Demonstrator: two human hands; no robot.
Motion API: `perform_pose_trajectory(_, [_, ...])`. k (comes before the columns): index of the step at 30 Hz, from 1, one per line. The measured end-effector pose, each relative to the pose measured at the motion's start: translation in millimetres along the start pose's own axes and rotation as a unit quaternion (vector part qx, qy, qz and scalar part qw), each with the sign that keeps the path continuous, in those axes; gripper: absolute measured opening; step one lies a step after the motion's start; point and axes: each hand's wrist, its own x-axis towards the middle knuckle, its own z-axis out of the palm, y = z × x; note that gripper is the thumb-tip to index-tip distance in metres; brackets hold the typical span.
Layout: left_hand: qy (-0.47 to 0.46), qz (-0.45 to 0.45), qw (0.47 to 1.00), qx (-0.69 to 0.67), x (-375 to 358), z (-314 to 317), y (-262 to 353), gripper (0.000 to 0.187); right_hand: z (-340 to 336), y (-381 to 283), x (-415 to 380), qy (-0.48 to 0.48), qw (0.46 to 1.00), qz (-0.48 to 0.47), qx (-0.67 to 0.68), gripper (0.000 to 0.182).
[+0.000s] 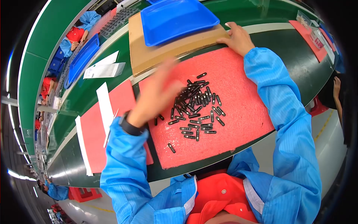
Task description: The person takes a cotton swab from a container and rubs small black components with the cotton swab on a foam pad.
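A red foam mat (238, 112) lies on the dark green table, with a pile of small black oblong parts (194, 97) near its middle and several more spread around the pile. My left hand (156, 93), smeared by motion, hovers over the mat's left part, beside the pile; its fingers are too blurred to read. My right hand (238, 39) rests at the mat's top edge with its fingers apart, the fingertips by the corner of a brown cardboard sheet (138, 52). An empty blue tray (179, 22) lies on that cardboard.
Another red mat (91, 127) with white strips (106, 104) lies at the left. White papers (104, 69) are above it. A red sheet (307, 39) lies at the far right. Other people (76, 33) sit beyond the left side; a bystander's arm (336, 93) shows at the right.
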Motion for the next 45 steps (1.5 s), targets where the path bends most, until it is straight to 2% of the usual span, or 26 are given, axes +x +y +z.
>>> perform_pose_trajectory(1, [0.069,-0.027,0.996,0.058,7,-14,-30,0.055,3,5,1,-0.003,1.000,0.005,0.000,0.065])
perform_pose_trajectory(2, [0.138,-0.053,0.982,0.114,10,-26,-58,0.050,8,8,3,0.037,0.999,-0.009,-0.029,0.058])
perform_pose_trajectory(3, [0.134,-0.054,0.983,0.110,10,-31,-63,0.050,9,11,4,0.075,0.995,-0.025,-0.059,0.051])
perform_pose_trajectory(4, [0.162,-0.070,0.980,0.092,9,-34,-65,0.042,9,14,2,0.109,0.989,-0.037,-0.090,0.045])
perform_pose_trajectory(5, [0.184,-0.087,0.976,0.072,9,-33,-66,0.035,5,19,-3,0.100,0.990,-0.025,-0.095,0.045])
perform_pose_trajectory(6, [0.171,-0.089,0.979,0.063,11,-32,-55,0.035,-10,13,-3,0.098,0.995,-0.020,-0.014,0.039])
perform_pose_trajectory(8, [0.086,-0.054,0.994,0.037,7,-34,-11,0.025,-34,1,-9,0.100,0.984,-0.010,0.148,0.033])
perform_pose_trajectory(9, [0.051,-0.031,0.998,0.026,10,-32,3,0.020,-39,-1,-16,0.100,0.985,-0.006,0.141,0.033])
perform_pose_trajectory(10, [0.047,-0.030,0.998,0.020,13,-24,10,0.020,-44,-5,-32,0.027,0.971,0.016,0.238,0.034])
perform_pose_trajectory(12, [0.040,0.044,0.996,0.070,29,-4,24,0.013,-54,-15,-53,-0.117,0.901,0.039,0.416,0.037])
perform_pose_trajectory(13, [0.039,0.082,0.991,0.100,34,2,29,0.009,-49,-18,-63,-0.114,0.904,0.028,0.411,0.037])
perform_pose_trajectory(15, [0.051,0.101,0.985,0.134,44,25,23,0.008,-34,-21,-77,-0.159,0.868,0.094,0.461,0.036])
perform_pose_trajectory(18, [0.038,0.122,0.975,0.180,52,54,21,0.010,-44,-29,-84,-0.181,0.861,0.075,0.470,0.038])
perform_pose_trajectory(21, [-0.012,0.194,0.917,0.349,52,51,32,0.010,-43,-32,-90,-0.182,0.846,0.078,0.495,0.038])
perform_pose_trajectory(22, [-0.014,0.195,0.917,0.348,54,52,38,0.010,-42,-33,-90,-0.177,0.835,0.079,0.515,0.038])
perform_pose_trajectory(24, [-0.014,0.255,0.924,0.285,62,54,52,0.008,-44,-30,-87,-0.167,0.823,0.078,0.538,0.038])
perform_pose_trajectory(26, [-0.017,0.290,0.923,0.253,70,62,57,0.008,-48,-25,-81,-0.180,0.831,0.052,0.523,0.033])
perform_pose_trajectory(29, [-0.070,0.356,0.910,0.202,81,82,51,0.014,-50,-19,-74,-0.181,0.844,0.034,0.504,0.029])
perform_pose_trajectory(32, [-0.039,0.357,0.917,0.174,79,69,52,0.019,-53,-17,-72,-0.179,0.849,0.030,0.497,0.026])
perform_pose_trajectory(34, [-0.039,0.340,0.927,0.151,66,59,51,0.022,-62,-20,-72,-0.178,0.873,0.007,0.455,0.024])
perform_pose_trajectory(37, [-0.082,0.191,0.974,0.092,51,44,53,0.030,-66,-15,-70,-0.179,0.864,-0.008,0.471,0.025])
perform_pose_trajectory(39, [-0.080,0.194,0.973,0.095,45,54,49,0.031,-62,-10,-69,-0.176,0.858,-0.011,0.482,0.026])
perform_pose_trajectory(42, [-0.062,0.208,0.971,0.101,45,67,48,0.034,-54,-7,-69,-0.106,0.837,-0.095,0.529,0.029])
perform_pose_trajectory(43, [-0.077,0.208,0.967,0.124,47,68,50,0.037,-55,-7,-69,-0.109,0.838,-0.092,0.527,0.029])
perform_pose_trajectory(45, [-0.104,0.208,0.958,0.171,49,70,54,0.042,-64,-10,-69,-0.204,0.812,-0.053,0.544,0.030])
